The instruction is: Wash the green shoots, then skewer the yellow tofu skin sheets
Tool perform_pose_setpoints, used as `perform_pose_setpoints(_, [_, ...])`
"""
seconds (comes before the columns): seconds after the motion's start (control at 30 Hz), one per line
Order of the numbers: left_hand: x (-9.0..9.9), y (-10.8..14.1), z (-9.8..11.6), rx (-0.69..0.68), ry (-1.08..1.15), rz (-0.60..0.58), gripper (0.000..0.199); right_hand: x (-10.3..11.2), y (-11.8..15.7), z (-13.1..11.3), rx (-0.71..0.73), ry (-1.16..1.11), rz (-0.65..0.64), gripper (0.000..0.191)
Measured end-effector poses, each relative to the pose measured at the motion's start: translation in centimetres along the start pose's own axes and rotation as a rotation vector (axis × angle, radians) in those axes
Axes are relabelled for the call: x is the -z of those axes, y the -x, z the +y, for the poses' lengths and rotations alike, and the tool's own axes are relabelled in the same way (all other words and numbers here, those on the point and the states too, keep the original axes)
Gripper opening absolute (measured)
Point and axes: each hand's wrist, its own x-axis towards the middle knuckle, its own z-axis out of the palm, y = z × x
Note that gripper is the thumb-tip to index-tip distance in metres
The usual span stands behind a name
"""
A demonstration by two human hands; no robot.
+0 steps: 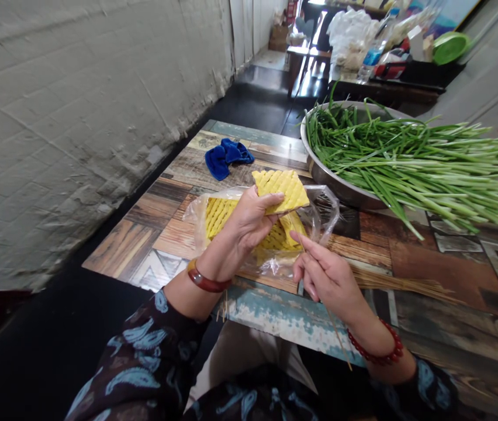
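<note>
My left hand [251, 219] grips a flat yellow slab of food [282, 190] with slanting cuts across its top, thumb above and fingers beneath. Pinched in my right hand [325, 275] is a thin wooden skewer [339, 339], its lower end sticking out below the palm. The skewer's upper end lies close to the slab's near side; I cannot tell whether it touches. Under both hands, a clear plastic bag [270, 266] lies on the table with more yellow scored slabs [220, 217] in it. Beside my right wrist lies a bundle of skewers [402, 282].
A metal basin [325, 172] heaped with long green chives [407, 158] stands at the right, stalks hanging over its rim. A blue cloth [228, 158] lies on the far part of the patterned table [121, 248]. Behind is another table with a plastic bottle [376, 55] and bags.
</note>
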Motion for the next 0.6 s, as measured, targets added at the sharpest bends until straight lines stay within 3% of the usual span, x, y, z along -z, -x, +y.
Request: perform_pose_setpoints(0.6, [0.01, 0.30, -0.11, -0.044, -0.067, -0.031, 0.058, -0.07, -0.13, -0.26, -0.030, -0.014, 0.012, 0.050])
